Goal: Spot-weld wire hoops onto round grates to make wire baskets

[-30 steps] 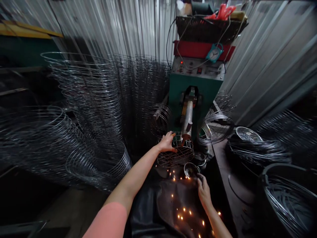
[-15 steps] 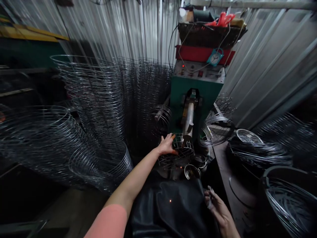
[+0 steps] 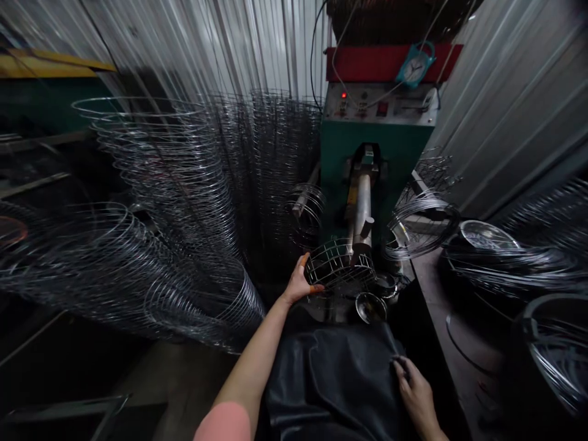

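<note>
My left hand reaches forward and grips the left side of a round wire basket, fingers on its upper rim and thumb lower down. The basket sits under the metal arm of a green welding machine, against its lower end. My right hand is lower right, beside the black apron over my lap. Its fingers are curled together; a dark bit shows at the fingertips, too small to name. Two small round metal cups lie below the basket.
Tall stacks of wire rings fill the left. Wire coils hang beside the machine at right. More wire bundles and a dark bucket of wire rods stand further right. A blue clock hangs on the machine.
The basket, tilted in my left hand, shows more of its grid now. Sparks seen below the machine and on the apron are gone. My right hand has turned and its fingers curl more. The view has tilted downward.
</note>
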The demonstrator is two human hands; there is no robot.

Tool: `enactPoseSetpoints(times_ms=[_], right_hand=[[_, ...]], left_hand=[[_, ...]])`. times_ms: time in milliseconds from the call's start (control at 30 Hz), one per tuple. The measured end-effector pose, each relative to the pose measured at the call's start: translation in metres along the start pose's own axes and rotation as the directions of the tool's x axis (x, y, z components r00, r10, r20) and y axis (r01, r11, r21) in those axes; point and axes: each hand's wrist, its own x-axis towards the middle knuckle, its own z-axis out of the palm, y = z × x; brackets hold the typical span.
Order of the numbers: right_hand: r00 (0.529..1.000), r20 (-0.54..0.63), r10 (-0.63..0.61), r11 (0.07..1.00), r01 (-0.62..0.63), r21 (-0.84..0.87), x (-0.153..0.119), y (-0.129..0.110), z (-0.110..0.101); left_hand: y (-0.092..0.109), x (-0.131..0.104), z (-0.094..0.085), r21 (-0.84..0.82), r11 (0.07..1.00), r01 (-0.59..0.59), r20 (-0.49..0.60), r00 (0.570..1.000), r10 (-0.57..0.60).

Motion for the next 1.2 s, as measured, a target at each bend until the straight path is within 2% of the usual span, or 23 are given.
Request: enactPoseSetpoints(times_ms=[100,233,333,433,467,500,567,633,667,733,833,900,1000,1200], right_hand=[[0.98,0.168,-0.103,0.993,0.112,-0.04,0.011,-0.039,-0.014],[0.85,0.456,-0.262,0.955,0.296,-0.002,0.013,-0.124,-0.039],[0.735,0.577,-0.356,0.908,0.418,0.028,0.016,-0.176,-0.044],[0.644,0.684,-0.342,0.872,0.49,-0.026,0.03,-0.202,-0.032],[0.635,0.71,-0.305,0.861,0.502,-0.08,0.036,-0.206,-0.025],[0.646,0.716,-0.264,0.841,0.517,-0.156,0.042,-0.207,-0.018],[0.708,0.674,-0.212,0.776,0.541,-0.324,0.052,-0.207,-0.005],[0.775,0.592,-0.222,0.71,0.544,-0.446,0.056,-0.202,0.004],[0.791,0.561,-0.247,0.689,0.55,-0.472,0.058,-0.199,0.006],[0.777,0.54,-0.325,0.668,0.592,-0.45,0.058,-0.191,0.005],[0.697,0.557,-0.451,0.642,0.687,-0.34,0.06,-0.181,-0.002],[0.664,0.565,-0.49,0.634,0.716,-0.292,0.063,-0.177,-0.006],[0.649,0.582,-0.489,0.62,0.729,-0.291,0.068,-0.174,-0.008],[0.646,0.583,-0.493,0.628,0.728,-0.276,0.079,-0.171,0.001]], left_hand=[[0.012,-0.014,-0.004,-0.028,1.0,-0.011,-0.062,0.998,0.009],[0.03,-0.039,-0.018,0.145,0.982,-0.118,-0.083,0.988,0.131],[0.041,-0.054,-0.026,0.262,0.946,-0.192,0.001,0.98,0.199],[0.058,-0.065,-0.022,0.342,0.907,-0.244,0.137,0.968,0.208],[0.065,-0.067,-0.019,0.363,0.892,-0.271,0.178,0.959,0.219],[0.073,-0.069,-0.016,0.38,0.874,-0.303,0.217,0.948,0.234],[0.091,-0.069,-0.009,0.399,0.843,-0.361,0.27,0.925,0.269],[0.107,-0.065,-0.005,0.411,0.828,-0.38,0.283,0.917,0.281],[0.112,-0.063,-0.005,0.415,0.828,-0.376,0.28,0.919,0.277],[0.119,-0.057,-0.004,0.416,0.834,-0.363,0.276,0.924,0.265],[0.118,-0.049,-0.005,0.386,0.851,-0.357,0.314,0.918,0.242],[0.115,-0.044,-0.004,0.357,0.87,-0.341,0.334,0.916,0.222],[0.112,-0.039,-0.001,0.328,0.888,-0.324,0.341,0.917,0.208],[0.107,-0.031,-0.001,0.322,0.896,-0.305,0.336,0.922,0.193]])
